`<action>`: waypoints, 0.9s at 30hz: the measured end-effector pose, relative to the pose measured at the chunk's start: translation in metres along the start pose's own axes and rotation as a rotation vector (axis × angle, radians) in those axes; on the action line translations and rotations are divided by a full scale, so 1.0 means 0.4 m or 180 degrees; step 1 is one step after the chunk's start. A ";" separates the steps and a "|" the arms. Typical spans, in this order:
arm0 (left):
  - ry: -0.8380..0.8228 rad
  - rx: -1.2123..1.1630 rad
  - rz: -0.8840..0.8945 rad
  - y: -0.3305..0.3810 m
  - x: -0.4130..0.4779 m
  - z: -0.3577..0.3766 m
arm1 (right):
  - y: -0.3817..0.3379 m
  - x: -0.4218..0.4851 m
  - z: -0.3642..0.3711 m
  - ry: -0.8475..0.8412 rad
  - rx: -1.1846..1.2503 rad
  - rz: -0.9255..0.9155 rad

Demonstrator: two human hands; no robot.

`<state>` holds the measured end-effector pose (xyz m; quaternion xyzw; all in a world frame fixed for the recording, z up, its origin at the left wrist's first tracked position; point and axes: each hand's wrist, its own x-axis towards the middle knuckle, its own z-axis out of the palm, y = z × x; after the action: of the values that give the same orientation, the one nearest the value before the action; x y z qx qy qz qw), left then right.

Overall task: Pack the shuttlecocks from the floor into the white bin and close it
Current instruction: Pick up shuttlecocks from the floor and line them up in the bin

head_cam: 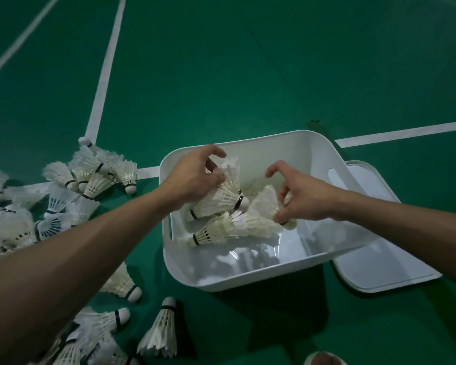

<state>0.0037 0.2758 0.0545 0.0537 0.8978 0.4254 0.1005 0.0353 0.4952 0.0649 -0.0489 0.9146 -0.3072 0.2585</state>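
Head view showed both hands inside the mouth of the white bin [248, 281], which sat open on the green floor [248, 75]. The left hand [195, 177] had its fingers [217, 177] curled over the feather skirt of the upper shuttlecock [227, 196], thumb lifted clear above it. The hold looked light, consistent with setting the item down without crushing fragile feathers. The right hand [303, 198] pinched the side shuttlecock [265, 204] low at its fingertips [279, 217], with index finger and thumb arched apart above. A lower shuttlecock [221, 230] lay on the bin bottom, below and between the two sets of fingers, touched by neither so far as could be judged. The lid [395, 275] lay flat on the floor to the outer side of the right fingers, just beside the bin, evidently parked within reach for closing. Loose shuttlecocks [95, 177] lay heaped on the floor outside the left fingers, well apart from them, and nearer shuttlecocks [161, 330] lay scattered beneath the left forearm. Assessment: packing was at an early stage, most stock unpacked, and closing not yet due.
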 end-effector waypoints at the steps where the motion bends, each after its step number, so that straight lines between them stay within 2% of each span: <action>1: -0.0003 -0.0010 -0.0019 -0.004 0.001 -0.001 | 0.013 0.002 -0.007 0.0086 -0.0042 0.0057; 12: -0.0765 0.0431 0.0104 -0.004 0.008 0.036 | 0.103 0.046 -0.010 0.0502 -0.0749 0.0444; 22: -0.0902 0.0568 0.0158 -0.010 0.023 0.054 | 0.143 0.057 0.002 0.0512 -0.1088 0.0583; 27: -0.0907 0.0581 0.0184 -0.015 0.030 0.051 | 0.144 0.065 0.011 0.0684 -0.1076 0.0602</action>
<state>-0.0033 0.2897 0.0358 0.1482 0.9075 0.3328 0.2091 0.0189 0.5327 0.0166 0.0274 0.9759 -0.1274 0.1753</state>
